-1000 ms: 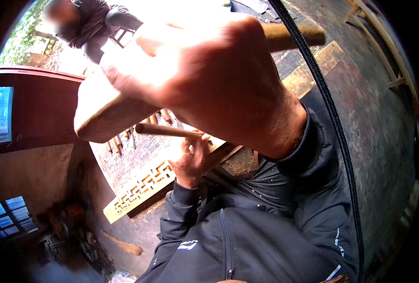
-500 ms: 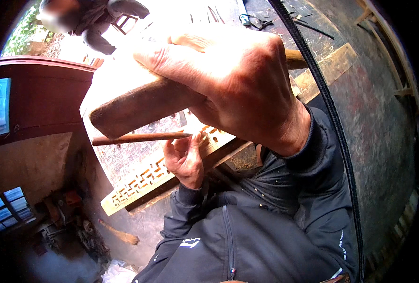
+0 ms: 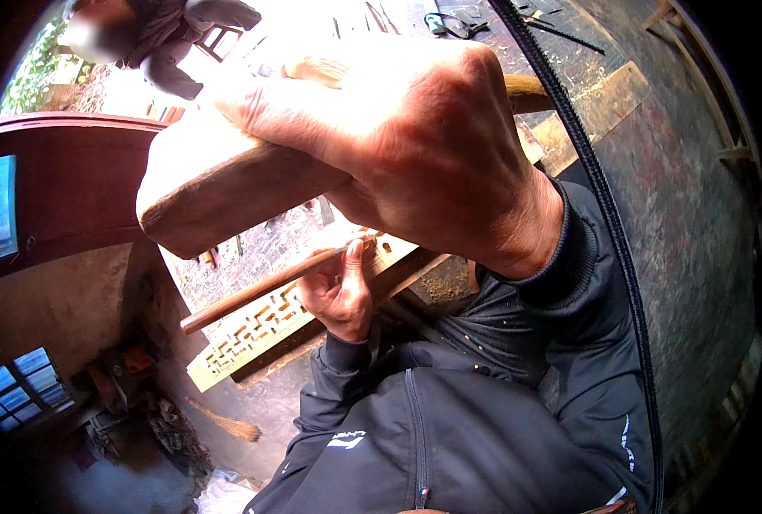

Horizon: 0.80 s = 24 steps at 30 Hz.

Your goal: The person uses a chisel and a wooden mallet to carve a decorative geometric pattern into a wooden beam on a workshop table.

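Large in the upper middle is my right hand point(image 3: 432, 146), closed round a wooden mallet point(image 3: 244, 193). The mallet's thick block-like head juts out to the left, and a rounded wooden end shows beyond the hand on the right. Lower and farther left, my left hand point(image 3: 338, 295) pinches a chisel point(image 3: 261, 294) with a long brown wooden shaft. It slants, its left end low, and my fingers hide its working tip. Beneath the left hand lies a pale board point(image 3: 248, 338) cut with rows of small slots. The mallet is above the chisel, apart from it.
The board rests on a bench point(image 3: 197, 283) strewn with shavings. Tools, including a blue-handled one point(image 3: 435, 23), lie at the far side. A black strap point(image 3: 600, 197) runs down the right. A person point(image 3: 162, 38) is at the upper left. A broom point(image 3: 227, 420) lies on the floor.
The chisel has tilted, its left end dropping toward the board and its right end now at my left fingertips. My right hand and the mallet have shifted slightly left.
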### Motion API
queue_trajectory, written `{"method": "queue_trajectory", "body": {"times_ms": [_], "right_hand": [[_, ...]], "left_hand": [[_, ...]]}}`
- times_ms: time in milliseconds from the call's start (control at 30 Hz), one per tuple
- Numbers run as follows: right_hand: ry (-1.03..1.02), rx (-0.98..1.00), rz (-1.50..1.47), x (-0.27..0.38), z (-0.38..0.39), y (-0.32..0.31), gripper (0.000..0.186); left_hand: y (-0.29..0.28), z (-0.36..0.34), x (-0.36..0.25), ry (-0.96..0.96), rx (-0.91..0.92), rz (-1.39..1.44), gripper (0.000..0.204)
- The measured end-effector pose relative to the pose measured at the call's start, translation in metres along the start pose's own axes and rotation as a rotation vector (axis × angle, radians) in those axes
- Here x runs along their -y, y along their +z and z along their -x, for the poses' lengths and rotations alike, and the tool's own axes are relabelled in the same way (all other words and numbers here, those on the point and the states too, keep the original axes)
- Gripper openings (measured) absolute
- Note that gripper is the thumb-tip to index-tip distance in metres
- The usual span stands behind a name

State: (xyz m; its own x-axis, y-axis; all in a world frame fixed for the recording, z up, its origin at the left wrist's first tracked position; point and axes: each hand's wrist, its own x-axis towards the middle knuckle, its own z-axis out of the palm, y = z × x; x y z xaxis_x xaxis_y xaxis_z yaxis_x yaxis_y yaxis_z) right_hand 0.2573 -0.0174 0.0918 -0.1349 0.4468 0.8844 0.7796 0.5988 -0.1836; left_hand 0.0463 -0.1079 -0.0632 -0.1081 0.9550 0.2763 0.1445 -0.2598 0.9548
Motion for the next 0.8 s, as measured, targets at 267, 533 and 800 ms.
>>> {"method": "queue_trajectory", "body": {"times_ms": [267,533,800], "right_hand": [[0.033,0.068,-0.065,0.006,-0.008,-0.02,0.046],[0.064,0.026,-0.039,0.006,0.001,-0.007,0.036],[0.083,-0.091,-0.028,0.028,-0.004,0.007,0.014]], "left_hand": [[0.002,-0.002,0.0,0.101,0.04,-0.1,0.029],[-0.002,0.0,0.003,0.144,0.039,-0.1,0.024],[-0.005,-0.003,-0.008,0.101,0.06,-0.274,0.035]]}}
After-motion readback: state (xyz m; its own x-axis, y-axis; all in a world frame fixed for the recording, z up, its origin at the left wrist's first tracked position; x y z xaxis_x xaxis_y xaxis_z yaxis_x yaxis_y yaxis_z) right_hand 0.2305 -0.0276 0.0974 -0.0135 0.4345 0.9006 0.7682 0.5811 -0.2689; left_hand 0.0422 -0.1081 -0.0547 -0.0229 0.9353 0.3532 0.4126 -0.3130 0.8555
